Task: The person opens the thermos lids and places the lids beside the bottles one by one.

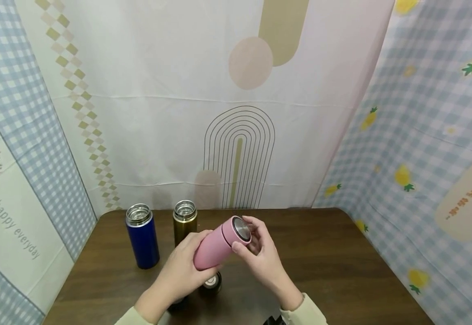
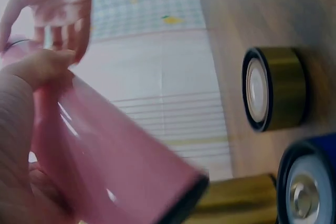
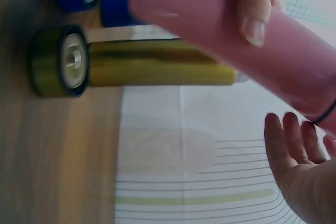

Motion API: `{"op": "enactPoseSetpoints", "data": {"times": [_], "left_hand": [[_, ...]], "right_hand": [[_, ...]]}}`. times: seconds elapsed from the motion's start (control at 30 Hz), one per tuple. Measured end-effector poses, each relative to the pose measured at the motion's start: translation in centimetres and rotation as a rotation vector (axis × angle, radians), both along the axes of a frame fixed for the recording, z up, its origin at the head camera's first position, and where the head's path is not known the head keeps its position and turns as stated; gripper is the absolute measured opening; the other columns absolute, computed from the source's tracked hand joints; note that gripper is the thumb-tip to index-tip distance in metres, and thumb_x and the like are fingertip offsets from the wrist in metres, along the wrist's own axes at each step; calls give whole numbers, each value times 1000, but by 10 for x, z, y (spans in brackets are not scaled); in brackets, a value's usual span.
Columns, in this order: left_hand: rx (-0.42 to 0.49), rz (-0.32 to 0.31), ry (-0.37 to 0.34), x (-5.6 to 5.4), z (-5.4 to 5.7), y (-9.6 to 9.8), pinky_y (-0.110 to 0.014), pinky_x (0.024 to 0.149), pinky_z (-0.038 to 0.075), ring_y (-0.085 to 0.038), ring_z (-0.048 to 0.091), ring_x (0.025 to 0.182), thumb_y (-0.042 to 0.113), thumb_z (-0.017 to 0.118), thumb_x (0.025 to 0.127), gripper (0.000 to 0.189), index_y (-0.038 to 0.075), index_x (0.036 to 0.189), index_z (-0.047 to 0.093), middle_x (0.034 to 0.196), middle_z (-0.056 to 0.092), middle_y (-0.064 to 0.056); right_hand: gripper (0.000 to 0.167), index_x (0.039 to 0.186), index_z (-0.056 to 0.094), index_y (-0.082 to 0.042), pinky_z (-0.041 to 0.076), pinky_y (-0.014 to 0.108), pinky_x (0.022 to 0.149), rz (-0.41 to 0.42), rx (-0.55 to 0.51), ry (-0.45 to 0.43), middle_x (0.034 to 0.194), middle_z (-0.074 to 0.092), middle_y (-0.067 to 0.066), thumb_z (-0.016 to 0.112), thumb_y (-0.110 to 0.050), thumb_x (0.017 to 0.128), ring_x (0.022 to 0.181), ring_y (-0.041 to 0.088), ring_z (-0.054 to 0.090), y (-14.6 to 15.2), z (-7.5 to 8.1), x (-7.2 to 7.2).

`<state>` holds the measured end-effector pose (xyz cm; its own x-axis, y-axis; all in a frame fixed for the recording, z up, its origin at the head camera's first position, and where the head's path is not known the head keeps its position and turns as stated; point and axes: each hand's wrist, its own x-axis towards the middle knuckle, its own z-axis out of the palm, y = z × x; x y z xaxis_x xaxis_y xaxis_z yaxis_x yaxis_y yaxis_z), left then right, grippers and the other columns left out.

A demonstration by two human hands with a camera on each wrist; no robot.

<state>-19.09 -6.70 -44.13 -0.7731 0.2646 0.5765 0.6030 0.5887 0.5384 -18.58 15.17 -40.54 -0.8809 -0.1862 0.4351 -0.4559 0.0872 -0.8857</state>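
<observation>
Tilted up to the right over the table is a pink thermos [image 1: 215,248], its lid on, with a round metal disc on the lid's top. My left hand [image 1: 184,262] grips its body, thumb and fingers around the lower half. At the lid end is my right hand [image 1: 262,253], thumb against the lid's edge. The right wrist view shows the fingers [image 3: 296,142] of that hand spread and fairly straight beside the lid seam, not wrapped around it. The dark base of the thermos shows in the left wrist view.
Lidless blue thermos [image 1: 143,239] and gold thermos [image 1: 184,223] stand upright at the table's back left, metal mouths bare. In front of them, a gold lid [image 2: 283,88] and a blue lid [image 2: 310,187] lie inside up. Printed cloth [image 1: 158,135] hangs behind the brown table [image 1: 321,257].
</observation>
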Motion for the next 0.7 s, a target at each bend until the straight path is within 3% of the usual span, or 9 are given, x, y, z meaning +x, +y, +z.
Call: {"op": "enactPoseSetpoints", "data": {"times": [0.2,0.3,0.57,0.7], "left_hand": [[-234,75,244,-1,-2,-9,-44,85,46,-23,58,94,31,88,56,81,14,130,59,107,58,-3],[-277,70,313,-1,-3,-9,-44,84,45,-26,58,92,29,88,53,81,11,128,60,106,58,-7],[-257,60,270,0,-5,-11,-41,82,47,-20,58,89,32,89,52,80,13,125,61,101,58,0],[-279,60,255,2,-3,-12,-37,77,49,-15,58,82,41,87,54,75,18,121,62,94,57,7]], "right_hand": [[46,134,50,-17,52,30,69,-98,201,-141,105,60,7,68,-25,92,85,19,62,4,-10,-2],[46,130,53,-13,51,29,65,-114,240,-203,102,61,6,69,-29,91,80,18,62,4,-12,-3],[37,117,57,-15,53,30,65,-64,193,-227,98,61,8,73,-30,87,79,19,65,3,-15,-4],[35,112,58,-15,53,30,63,-64,163,-223,96,61,8,76,-26,84,77,19,64,2,-12,-2]]}}
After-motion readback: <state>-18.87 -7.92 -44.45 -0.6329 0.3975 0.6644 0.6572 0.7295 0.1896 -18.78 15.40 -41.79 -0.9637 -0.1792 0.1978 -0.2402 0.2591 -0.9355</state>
